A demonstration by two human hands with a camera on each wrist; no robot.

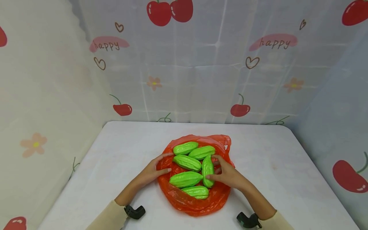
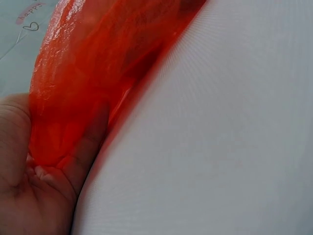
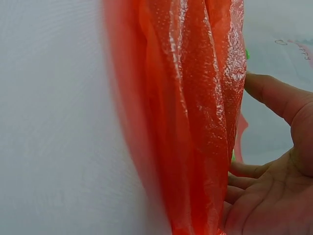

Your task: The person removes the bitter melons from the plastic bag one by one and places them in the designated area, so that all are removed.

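Several bright green ridged gourds (image 1: pixel 187 163), shaped like bitter melons, lie in a red plastic bag (image 1: pixel 201 209) whose mouth is spread wide on the table. The left hand (image 1: pixel 156 167) rests at the bag's left rim, thumb and fingers apart; the left wrist view has its palm and little finger against the red film (image 2: pixel 73 73). Over the right rim reaches the right hand (image 1: pixel 230 174), which holds the upright gourd (image 1: pixel 207 166) at the right between its thumb and fingers. In the right wrist view the bag's wall (image 3: pixel 195 122) hides the fingertips and the gourd.
The white table (image 1: pixel 273 172) has rounded back corners. A printed curtain (image 1: pixel 198 80) with cherries and hearts hangs behind it, with similar sheets on both sides. A black wrist device (image 1: pixel 135 212) sits on the left wrist and another black device (image 1: pixel 248 220) on the right.
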